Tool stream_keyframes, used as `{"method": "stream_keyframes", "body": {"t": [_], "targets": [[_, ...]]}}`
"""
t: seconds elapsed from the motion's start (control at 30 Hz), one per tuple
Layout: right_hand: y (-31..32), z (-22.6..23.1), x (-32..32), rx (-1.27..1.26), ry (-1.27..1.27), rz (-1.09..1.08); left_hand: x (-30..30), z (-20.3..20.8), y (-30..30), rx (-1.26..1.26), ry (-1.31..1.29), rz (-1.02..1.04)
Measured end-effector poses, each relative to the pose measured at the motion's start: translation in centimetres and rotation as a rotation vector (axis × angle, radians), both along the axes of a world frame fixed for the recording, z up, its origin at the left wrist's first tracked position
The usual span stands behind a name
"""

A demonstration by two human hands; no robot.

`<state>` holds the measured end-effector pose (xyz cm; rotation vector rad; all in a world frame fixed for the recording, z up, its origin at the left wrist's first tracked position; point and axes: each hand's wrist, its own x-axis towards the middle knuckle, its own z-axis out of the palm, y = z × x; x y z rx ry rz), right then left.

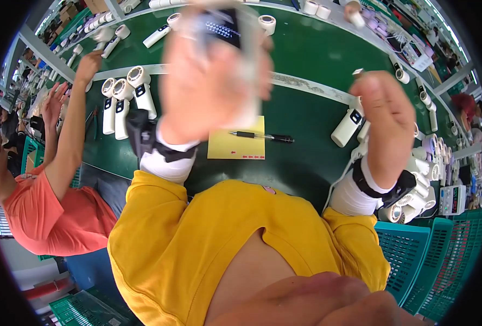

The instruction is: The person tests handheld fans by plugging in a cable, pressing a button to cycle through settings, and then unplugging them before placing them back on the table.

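Observation:
My left hand [208,92] is raised close to the camera, closed round a white handheld fan [249,70] with a dark display panel; motion smears both. Between the fingertips of my right hand [385,103] is a small cable plug [358,71] with a metal tip. Beneath that hand a white cable [336,187] runs down toward the table edge. Just left of my right hand lies another white handheld fan [347,126] with a dark display. Below my left hand, a yellow sheet [224,145] with small red marks lies on the green table, a black pen [273,137] across it.
Several white handheld fans [121,103] lie at the left. More fans are heaped at the right beside a small device [451,200] with a lit display. A co-worker in a coral shirt [62,217] reaches in at left. Green baskets [401,255] stand at lower right.

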<state>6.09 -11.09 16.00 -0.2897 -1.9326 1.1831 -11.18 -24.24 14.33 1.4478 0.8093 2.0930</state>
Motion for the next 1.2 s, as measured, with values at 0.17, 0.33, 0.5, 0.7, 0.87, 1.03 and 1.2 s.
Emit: {"method": "stream_keyframes", "body": {"t": [0.17, 0.33, 0.5, 0.7, 0.87, 1.03, 1.2], "targets": [[-0.3, 0.5, 0.0, -0.106, 0.218, -0.124, 2.2, 3.2, -6.8, 0.123, -0.176, 0.366], [0.2, 0.1, 0.0, -0.054, 0.190, -0.130, 4.3, 1.3, -10.2, 0.232, 0.082, 0.557], [1.0, 1.0, 3.1, -0.052, 0.427, -0.150, -2.3, -0.4, 5.0, -0.212, 0.110, 0.264], [0.6, 1.4, 3.7, -0.076, 0.481, -0.236, -5.2, -9.0, 21.3, -0.717, 0.174, 0.115], [1.2, 1.1, 4.0, 0.001, 0.412, -0.255, -7.4, -13.9, 28.6, -0.826, 0.859, 0.728], [1.8, 1.1, 3.6, -0.024, 0.424, -0.315, -6.9, -11.0, 26.3, -0.802, 1.150, 1.115], [0.9, 1.0, 3.2, -0.036, 0.439, -0.341, -12.0, -14.3, 25.4, -0.883, 1.278, 1.273]]}}
